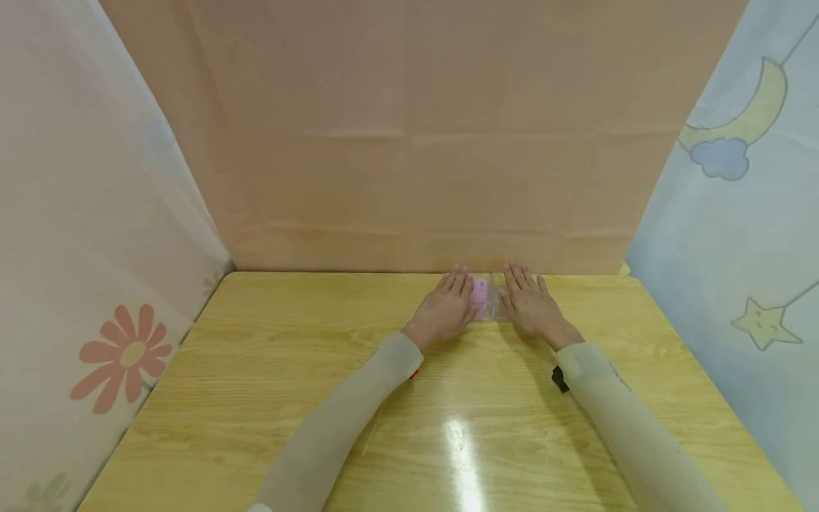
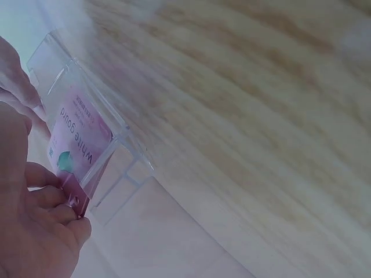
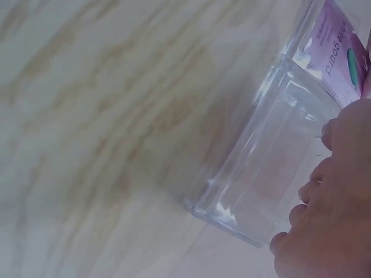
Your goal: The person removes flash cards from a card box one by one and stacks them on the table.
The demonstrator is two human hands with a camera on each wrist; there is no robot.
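Note:
Near the table's back edge, a clear plastic box (image 1: pixel 492 302) stands between both hands, with a divider seen in the right wrist view. In its left section sits a pink packet (image 2: pixel 81 136) printed "white gourd". My left hand (image 1: pixel 448 302) lies palm down over the left part, fingers extended forward in the head view; in the left wrist view its fingertips touch the packet's lower end. My right hand (image 1: pixel 530 306) rests on the right section, fingers stretched toward the back. Through the clear wall (image 3: pixel 249 165) no content shows in that section. The hands cover much of the box.
The wooden table (image 1: pixel 288 370) extends toward me and to both sides. A tan cloth (image 1: pixel 409 142) hangs behind its back edge, and patterned curtains (image 1: pixel 128 270) flank it. A small black object (image 1: pixel 560 379) shows beside my right sleeve, a red one (image 1: pixel 414 373) under the left.

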